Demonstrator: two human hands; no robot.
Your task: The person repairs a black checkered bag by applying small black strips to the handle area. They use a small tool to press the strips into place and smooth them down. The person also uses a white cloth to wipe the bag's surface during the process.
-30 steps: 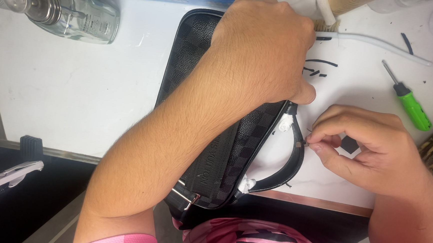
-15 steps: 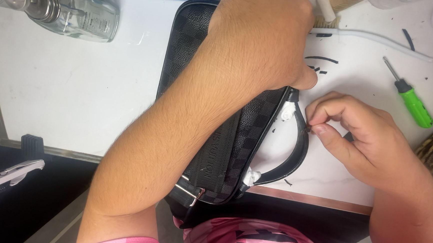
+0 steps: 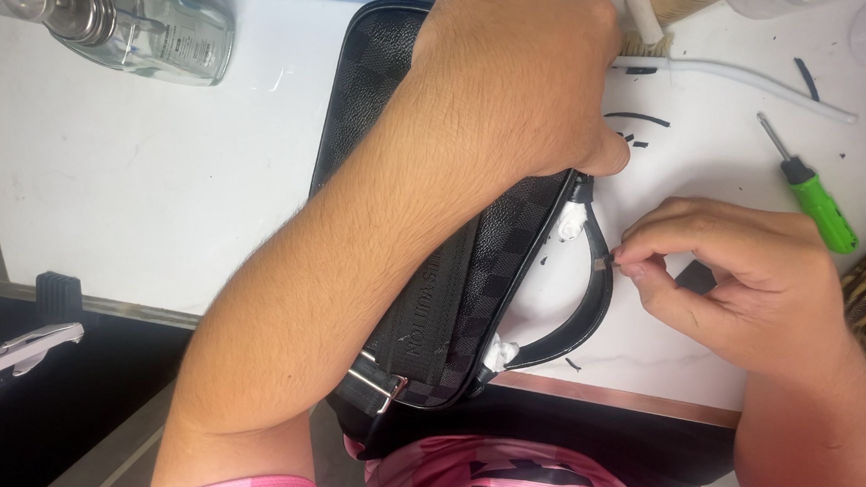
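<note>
My left hand [image 3: 524, 74] presses the black bag [image 3: 419, 303] flat on the tabletop [image 3: 137, 175]; my right hand [image 3: 741, 282] pinches its handle [image 3: 595, 304]. That thin pinch could slip and smear the white paste.

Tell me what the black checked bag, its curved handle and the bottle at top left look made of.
Black checked bag: probably coated canvas or faux leather, going by its matte woven-look squares. Curved black handle: smooth, slightly glossy, leather or rubbery plastic. Clear bottle: glass or hard plastic, with a shiny metal top.
</note>
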